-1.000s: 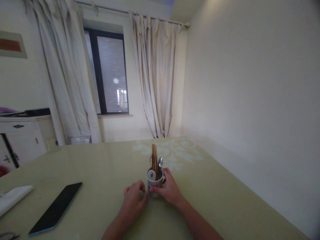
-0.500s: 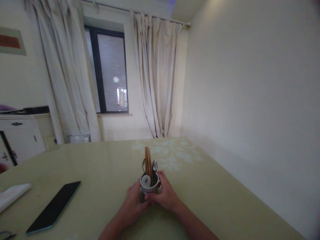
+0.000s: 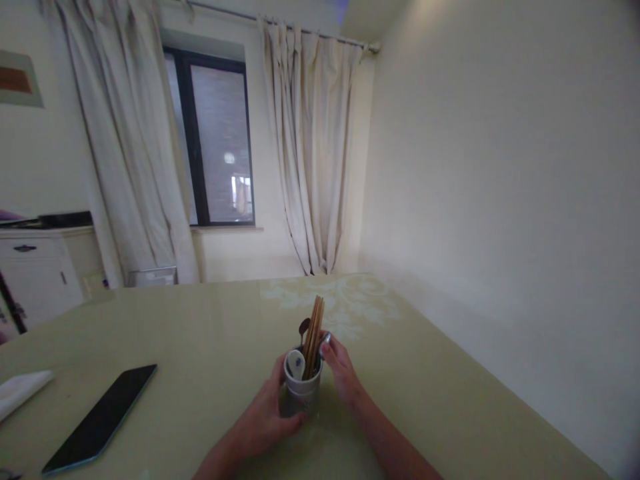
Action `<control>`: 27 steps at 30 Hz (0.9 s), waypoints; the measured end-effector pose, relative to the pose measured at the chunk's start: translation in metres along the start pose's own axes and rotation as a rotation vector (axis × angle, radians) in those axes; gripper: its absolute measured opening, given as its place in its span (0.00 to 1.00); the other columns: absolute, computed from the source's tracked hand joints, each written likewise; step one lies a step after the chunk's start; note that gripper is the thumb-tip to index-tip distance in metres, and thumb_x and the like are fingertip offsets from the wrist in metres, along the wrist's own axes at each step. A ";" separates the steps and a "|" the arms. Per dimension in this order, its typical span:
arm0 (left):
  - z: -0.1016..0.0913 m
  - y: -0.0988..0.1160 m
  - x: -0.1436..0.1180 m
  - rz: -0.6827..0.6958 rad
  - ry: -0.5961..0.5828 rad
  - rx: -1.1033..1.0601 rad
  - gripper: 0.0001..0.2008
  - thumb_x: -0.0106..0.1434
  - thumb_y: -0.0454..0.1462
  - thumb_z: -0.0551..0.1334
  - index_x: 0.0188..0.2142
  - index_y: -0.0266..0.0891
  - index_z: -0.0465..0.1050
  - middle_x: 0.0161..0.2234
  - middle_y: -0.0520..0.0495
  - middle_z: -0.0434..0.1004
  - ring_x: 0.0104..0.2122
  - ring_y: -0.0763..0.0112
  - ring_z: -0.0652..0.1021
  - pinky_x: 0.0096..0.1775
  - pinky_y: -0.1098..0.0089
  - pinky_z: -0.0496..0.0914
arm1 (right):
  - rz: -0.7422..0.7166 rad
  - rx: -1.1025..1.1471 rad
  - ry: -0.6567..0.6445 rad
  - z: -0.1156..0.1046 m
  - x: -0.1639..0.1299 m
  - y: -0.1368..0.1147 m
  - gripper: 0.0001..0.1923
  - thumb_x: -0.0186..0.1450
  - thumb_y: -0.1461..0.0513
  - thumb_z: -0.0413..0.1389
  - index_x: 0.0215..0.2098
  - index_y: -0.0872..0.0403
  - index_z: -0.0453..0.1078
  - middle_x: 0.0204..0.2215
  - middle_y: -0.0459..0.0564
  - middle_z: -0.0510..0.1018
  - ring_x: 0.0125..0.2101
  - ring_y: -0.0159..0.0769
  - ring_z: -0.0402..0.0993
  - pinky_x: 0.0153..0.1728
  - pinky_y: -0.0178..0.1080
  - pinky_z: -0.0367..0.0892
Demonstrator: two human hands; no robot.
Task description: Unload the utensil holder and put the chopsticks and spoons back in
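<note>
Hands [image 3: 270, 410] flank a round, pale grey cup [image 3: 303, 393].

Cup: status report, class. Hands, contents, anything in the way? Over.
Left hand gripping cup. Right hand pinching silver spoon. Chopsticks standing close beside it.

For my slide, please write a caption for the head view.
Left hand grips the cup of chopsticks; right hand pinches a spoon.

Looks smooth and ceramic-like on the cup [image 3: 303, 395] within the left hand's [image 3: 267, 413] grip, like plain wood along the chopsticks [image 3: 314, 333] above it, shiny on the metal spoon [image 3: 325, 339] in the right hand [image 3: 343, 371], glossy on the tabletop [image 3: 210, 333] beneath.
</note>
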State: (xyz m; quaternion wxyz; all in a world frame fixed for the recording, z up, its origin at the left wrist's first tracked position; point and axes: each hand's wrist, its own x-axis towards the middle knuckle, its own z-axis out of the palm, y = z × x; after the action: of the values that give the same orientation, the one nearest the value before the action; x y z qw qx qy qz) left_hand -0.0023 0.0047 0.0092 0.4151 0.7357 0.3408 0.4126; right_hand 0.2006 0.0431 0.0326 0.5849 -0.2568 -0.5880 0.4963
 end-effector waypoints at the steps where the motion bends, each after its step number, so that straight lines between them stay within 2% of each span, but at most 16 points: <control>1: 0.002 0.000 0.000 -0.003 0.006 -0.010 0.49 0.57 0.42 0.76 0.72 0.45 0.54 0.69 0.37 0.66 0.69 0.46 0.67 0.70 0.50 0.59 | 0.009 0.001 0.015 0.000 0.000 0.000 0.28 0.69 0.39 0.59 0.54 0.51 0.77 0.44 0.53 0.82 0.45 0.46 0.76 0.50 0.45 0.69; 5: 0.007 -0.006 0.003 -0.029 0.055 -0.027 0.45 0.57 0.43 0.77 0.69 0.44 0.59 0.67 0.36 0.69 0.65 0.47 0.70 0.67 0.51 0.63 | 0.011 -0.019 0.051 0.001 -0.001 0.001 0.28 0.68 0.39 0.60 0.51 0.51 0.79 0.41 0.52 0.83 0.42 0.45 0.76 0.45 0.43 0.69; 8: 0.008 -0.010 0.004 -0.039 0.077 -0.006 0.43 0.58 0.43 0.76 0.68 0.45 0.60 0.65 0.37 0.72 0.61 0.49 0.74 0.63 0.54 0.68 | 0.004 -0.056 0.068 -0.001 0.000 -0.002 0.30 0.68 0.38 0.58 0.50 0.52 0.80 0.40 0.52 0.83 0.42 0.45 0.76 0.46 0.43 0.69; 12: 0.007 -0.006 0.004 -0.050 0.077 0.044 0.42 0.58 0.41 0.76 0.67 0.47 0.61 0.64 0.38 0.73 0.60 0.50 0.75 0.60 0.56 0.69 | -0.010 -0.074 0.097 -0.006 0.004 -0.010 0.29 0.69 0.38 0.58 0.47 0.52 0.81 0.39 0.52 0.84 0.41 0.45 0.77 0.46 0.43 0.69; 15: 0.008 0.002 0.004 -0.042 0.028 0.037 0.40 0.58 0.42 0.76 0.67 0.47 0.62 0.64 0.39 0.73 0.61 0.50 0.74 0.61 0.56 0.69 | 0.022 -0.025 0.150 -0.011 0.006 -0.013 0.30 0.68 0.37 0.58 0.45 0.53 0.83 0.41 0.54 0.85 0.42 0.46 0.78 0.47 0.44 0.69; 19: 0.010 0.012 0.002 -0.026 -0.043 0.014 0.40 0.61 0.43 0.74 0.69 0.49 0.60 0.66 0.39 0.71 0.64 0.50 0.72 0.66 0.53 0.65 | 0.093 0.074 0.178 -0.017 0.005 -0.014 0.33 0.65 0.35 0.59 0.43 0.54 0.84 0.35 0.55 0.85 0.36 0.45 0.79 0.42 0.44 0.70; 22: 0.011 0.015 0.002 -0.003 -0.071 0.000 0.39 0.63 0.44 0.73 0.69 0.49 0.59 0.68 0.39 0.68 0.67 0.50 0.69 0.68 0.52 0.61 | 0.092 0.083 0.161 -0.018 0.006 -0.016 0.29 0.64 0.37 0.62 0.39 0.54 0.84 0.34 0.54 0.86 0.34 0.43 0.79 0.40 0.42 0.70; 27: 0.012 0.008 0.001 -0.026 -0.052 -0.007 0.42 0.61 0.44 0.74 0.70 0.48 0.59 0.69 0.39 0.67 0.68 0.47 0.67 0.70 0.50 0.60 | 0.090 0.090 0.163 -0.018 0.008 -0.022 0.22 0.63 0.43 0.67 0.37 0.53 0.85 0.32 0.52 0.86 0.34 0.43 0.79 0.40 0.42 0.70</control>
State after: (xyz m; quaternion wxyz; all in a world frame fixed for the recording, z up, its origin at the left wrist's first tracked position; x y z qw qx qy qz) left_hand 0.0101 -0.0019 0.0132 0.4318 0.7402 0.3378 0.3892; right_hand 0.2220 0.0466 0.0526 0.6187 -0.2961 -0.5035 0.5254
